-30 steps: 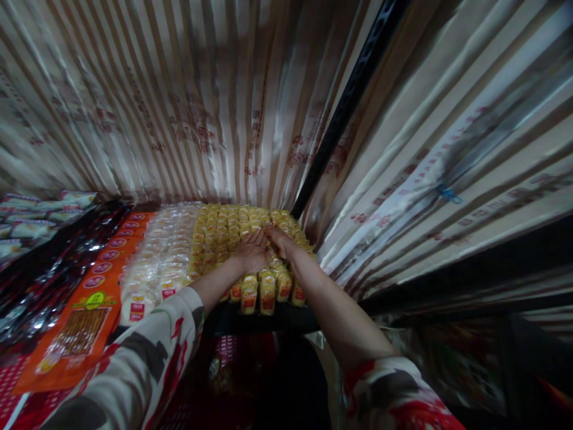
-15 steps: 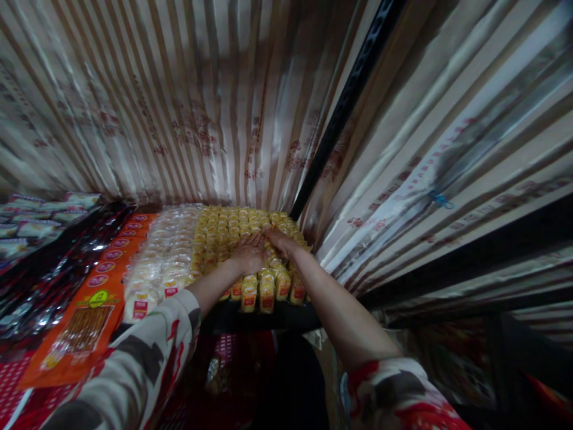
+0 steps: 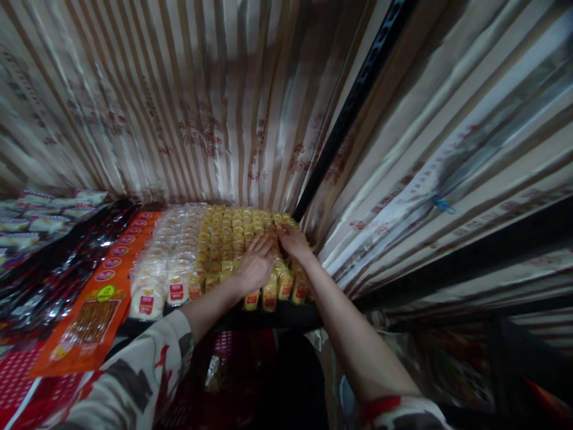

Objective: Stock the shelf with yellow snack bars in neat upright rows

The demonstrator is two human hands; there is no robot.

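Note:
Both my hands rest on rows of small yellow snack packets (image 3: 224, 230) standing on a dark shelf (image 3: 268, 318). My left hand (image 3: 255, 263) lies flat on the packets, fingers stretched forward and a little apart. My right hand (image 3: 292, 239) presses on the packets at the right end of the rows, fingers together and bent down; I cannot make out whether they grip one. The two hands almost touch at the fingertips.
Left of the yellow rows lie pale clear-wrapped packets (image 3: 168, 263), then orange packets (image 3: 96, 304) and dark glossy packets (image 3: 49, 280). Striped plastic sheeting (image 3: 201, 101) hangs behind and to the right. A black upright post (image 3: 353, 101) rises at the shelf's right rear corner.
Both hands have slid slightly right along the yellow packets. The left hand has flattened out more on top of them. The view has shifted a little.

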